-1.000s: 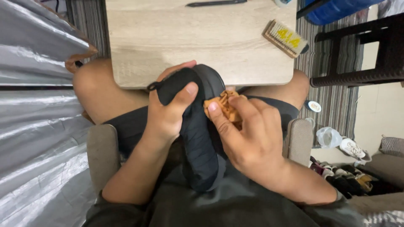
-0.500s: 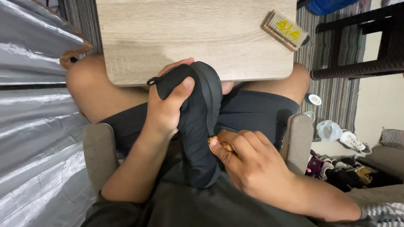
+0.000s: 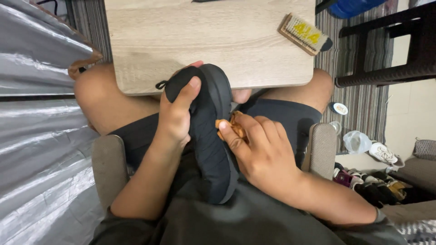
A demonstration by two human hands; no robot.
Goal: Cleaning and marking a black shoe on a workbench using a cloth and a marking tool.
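Head view: on the seated person's lap, the left hand (image 3: 175, 120) grips a black fabric slip-on shoe (image 3: 210, 136), steadying it; the right hand (image 3: 259, 149) pinches an orange-brown cloth (image 3: 230, 128) against its side; a wooden-backed bristle brush (image 3: 305, 34) lies at two o'clock on the pale wooden tabletop (image 3: 181, 41).

We look down at our lap, where our left hand (image 3: 175, 120) grips a black shoe (image 3: 211, 136) by its heel end. Our right hand (image 3: 261, 152) presses a small orange cloth (image 3: 227, 127) against the shoe's side. A wooden table (image 3: 204, 41) carries a brush (image 3: 303, 34).
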